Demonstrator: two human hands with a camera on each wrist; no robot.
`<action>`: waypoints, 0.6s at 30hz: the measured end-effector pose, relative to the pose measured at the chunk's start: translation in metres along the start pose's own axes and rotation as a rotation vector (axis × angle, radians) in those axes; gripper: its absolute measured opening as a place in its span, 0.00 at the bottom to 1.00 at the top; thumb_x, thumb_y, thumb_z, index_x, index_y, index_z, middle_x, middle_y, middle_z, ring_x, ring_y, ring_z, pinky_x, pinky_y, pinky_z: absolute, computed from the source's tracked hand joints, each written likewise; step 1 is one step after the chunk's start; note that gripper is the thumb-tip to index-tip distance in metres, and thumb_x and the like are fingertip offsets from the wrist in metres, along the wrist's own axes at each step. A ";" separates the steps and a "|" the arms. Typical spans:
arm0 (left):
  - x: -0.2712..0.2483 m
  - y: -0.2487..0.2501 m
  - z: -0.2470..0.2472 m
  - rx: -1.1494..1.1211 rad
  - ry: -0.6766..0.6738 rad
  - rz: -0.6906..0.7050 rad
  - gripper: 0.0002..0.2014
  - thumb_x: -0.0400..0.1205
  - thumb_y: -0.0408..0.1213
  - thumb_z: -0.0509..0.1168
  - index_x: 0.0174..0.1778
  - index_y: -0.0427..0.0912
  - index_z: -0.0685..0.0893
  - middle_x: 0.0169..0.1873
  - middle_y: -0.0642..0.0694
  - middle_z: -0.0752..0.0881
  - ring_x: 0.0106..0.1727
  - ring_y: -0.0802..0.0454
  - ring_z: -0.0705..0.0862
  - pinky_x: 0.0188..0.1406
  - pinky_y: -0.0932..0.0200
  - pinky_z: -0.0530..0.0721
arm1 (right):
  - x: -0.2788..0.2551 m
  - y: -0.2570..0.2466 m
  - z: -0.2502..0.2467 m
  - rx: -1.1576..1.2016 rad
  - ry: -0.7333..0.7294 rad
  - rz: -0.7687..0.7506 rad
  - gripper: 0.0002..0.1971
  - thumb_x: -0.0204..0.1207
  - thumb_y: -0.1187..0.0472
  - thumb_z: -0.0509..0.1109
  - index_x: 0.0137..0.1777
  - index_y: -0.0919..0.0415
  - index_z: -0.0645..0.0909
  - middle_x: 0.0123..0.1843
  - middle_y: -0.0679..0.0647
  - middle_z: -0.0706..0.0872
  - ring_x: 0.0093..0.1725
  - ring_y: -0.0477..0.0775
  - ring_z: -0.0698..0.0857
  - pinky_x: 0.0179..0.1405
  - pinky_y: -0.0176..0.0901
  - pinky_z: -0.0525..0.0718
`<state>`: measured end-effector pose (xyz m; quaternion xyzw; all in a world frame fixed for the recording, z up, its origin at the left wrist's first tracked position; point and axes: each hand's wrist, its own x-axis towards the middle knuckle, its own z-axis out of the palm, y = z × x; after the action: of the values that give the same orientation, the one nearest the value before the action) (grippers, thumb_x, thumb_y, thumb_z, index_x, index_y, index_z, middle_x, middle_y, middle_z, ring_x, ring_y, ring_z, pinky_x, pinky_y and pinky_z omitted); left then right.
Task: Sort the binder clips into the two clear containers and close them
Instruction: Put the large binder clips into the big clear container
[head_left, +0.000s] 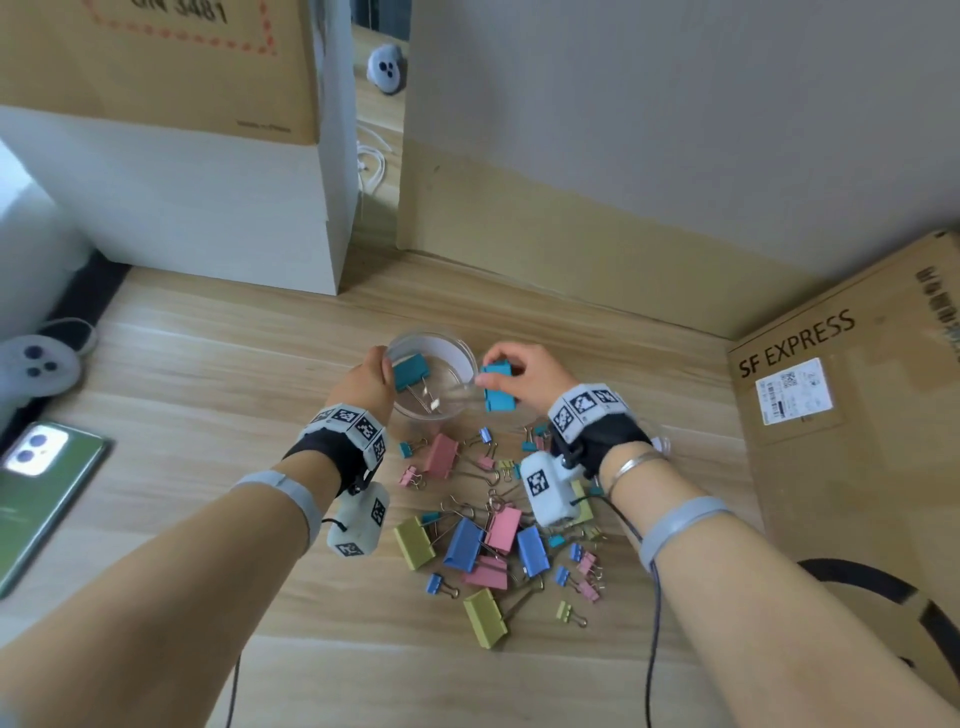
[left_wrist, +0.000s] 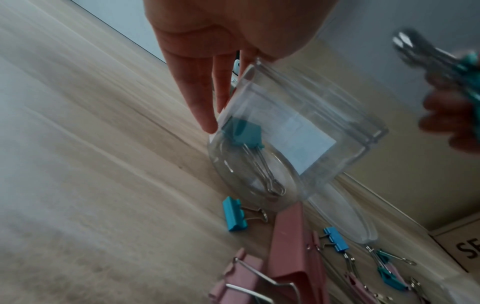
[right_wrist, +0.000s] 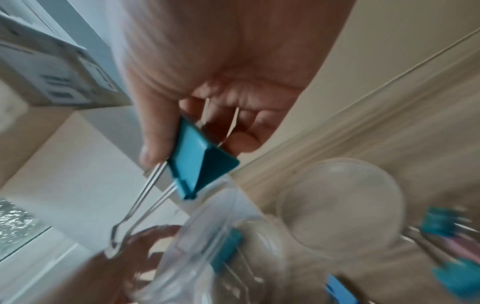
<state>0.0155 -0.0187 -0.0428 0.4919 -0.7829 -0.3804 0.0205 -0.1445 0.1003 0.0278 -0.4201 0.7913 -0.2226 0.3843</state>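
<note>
A clear container (head_left: 470, 358) stands open on the wooden table, with one teal binder clip (head_left: 410, 371) inside it. My left hand (head_left: 371, 382) holds the container's left wall, fingers (left_wrist: 197, 98) along the outside and thumb at the rim. Just right of the rim, my right hand (head_left: 524, 374) pinches a second teal clip (right_wrist: 197, 162) between thumb and fingers, its wire handles pointing toward the opening. A third teal clip (head_left: 501, 401) lies below that hand. A pile of pink, blue, yellow and teal clips (head_left: 493, 535) lies nearer me.
A clear round piece (right_wrist: 340, 205), lid or container, lies on the table right of the jar. An SF Express carton (head_left: 831, 415) stands at the right, and a white box (head_left: 208, 208) at the back left. A phone (head_left: 41, 488) and a grey controller (head_left: 36, 364) lie at the far left.
</note>
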 end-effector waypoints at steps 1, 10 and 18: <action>-0.001 0.000 -0.001 0.005 0.002 -0.003 0.18 0.87 0.41 0.42 0.64 0.36 0.70 0.46 0.29 0.86 0.36 0.43 0.77 0.35 0.52 0.73 | 0.007 -0.006 0.000 -0.036 0.055 -0.005 0.04 0.74 0.53 0.71 0.41 0.46 0.77 0.47 0.48 0.85 0.47 0.51 0.85 0.46 0.44 0.87; -0.009 -0.015 -0.015 0.083 -0.004 0.027 0.18 0.87 0.41 0.43 0.64 0.37 0.72 0.44 0.31 0.87 0.37 0.39 0.82 0.35 0.54 0.73 | 0.054 -0.046 0.067 -0.760 -0.292 -0.078 0.15 0.80 0.54 0.63 0.65 0.55 0.79 0.64 0.57 0.82 0.60 0.58 0.81 0.52 0.48 0.78; -0.015 -0.026 -0.013 0.098 -0.011 0.055 0.17 0.87 0.40 0.44 0.63 0.38 0.72 0.43 0.32 0.87 0.34 0.43 0.78 0.34 0.54 0.74 | 0.038 -0.028 0.053 -0.400 0.208 -0.167 0.07 0.79 0.65 0.61 0.54 0.58 0.78 0.48 0.52 0.81 0.39 0.50 0.78 0.41 0.42 0.79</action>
<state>0.0484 -0.0201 -0.0441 0.4684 -0.8139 -0.3438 0.0025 -0.1020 0.0519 -0.0008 -0.5268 0.8175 -0.1347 0.1899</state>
